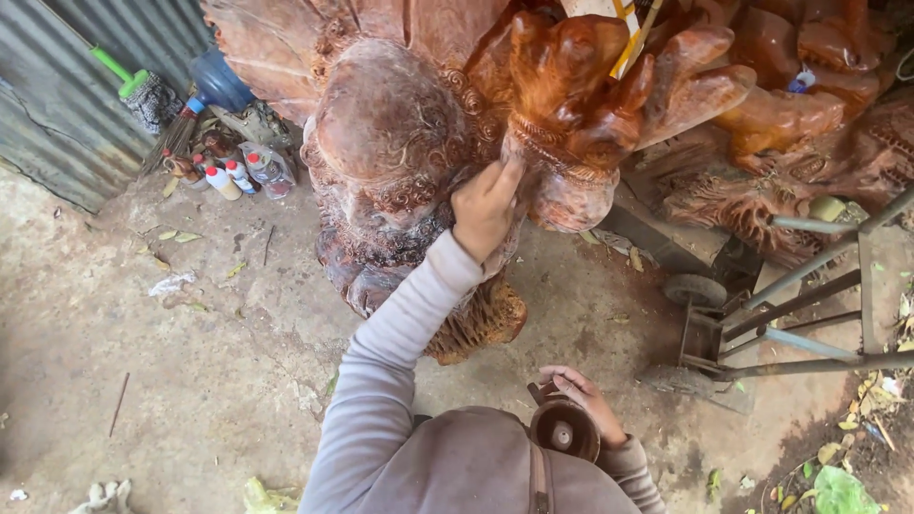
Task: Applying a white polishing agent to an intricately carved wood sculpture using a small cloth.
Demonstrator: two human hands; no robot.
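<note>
Left hand (486, 211): arm in grey sleeve extended up and forward, fingers together, pressed flat against large reddish carved wooden sculpture (400, 143); nothing held. Sculpture stands on concrete floor (143, 362), directly ahead of person. Right hand (588, 405): low, near body, fingers curled over small round brown tool (564, 430), gripping it. Metal hand cart (762, 324) at right. Plastic bottles (233, 176) near corrugated wall (57, 105).

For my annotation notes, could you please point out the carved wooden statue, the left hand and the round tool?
carved wooden statue (386, 124): head view, rounded top.
left hand (486, 209): head view, back of hand.
round tool (564, 430): head view, disc face.
</note>
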